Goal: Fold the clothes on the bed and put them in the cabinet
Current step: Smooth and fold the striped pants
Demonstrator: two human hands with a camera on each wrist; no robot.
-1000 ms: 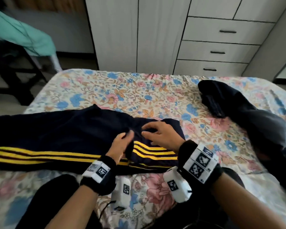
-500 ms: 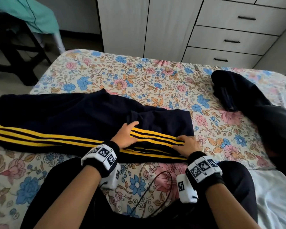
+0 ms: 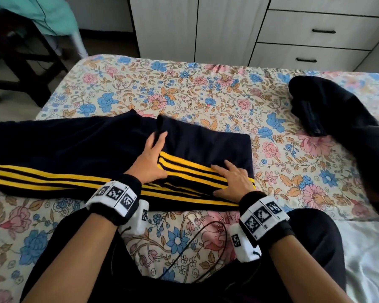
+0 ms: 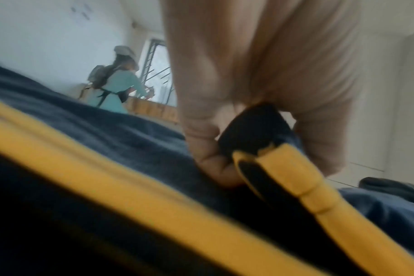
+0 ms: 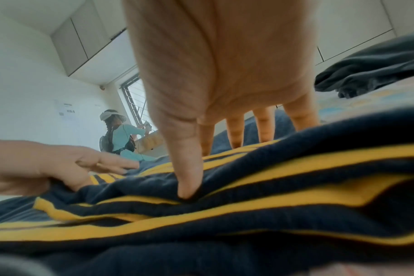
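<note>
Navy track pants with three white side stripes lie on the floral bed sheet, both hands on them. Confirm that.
Wrong in one respect: the stripes are yellow, not white, as the head view shows. The navy track pants do lie on the floral bed sheet, with the left hand and right hand on them.

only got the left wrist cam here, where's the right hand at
Observer: The right hand lies flat, fingers spread, pressing the folded-over end of the striped trousers.
Operator: any other clothes left to do
Observer: Yes, one dark garment lies crumpled on the right side of the bed, apart from the trousers.
Operator: cabinet open yet
Observer: No, the cabinet beyond the bed shows its doors and drawers closed.
</note>
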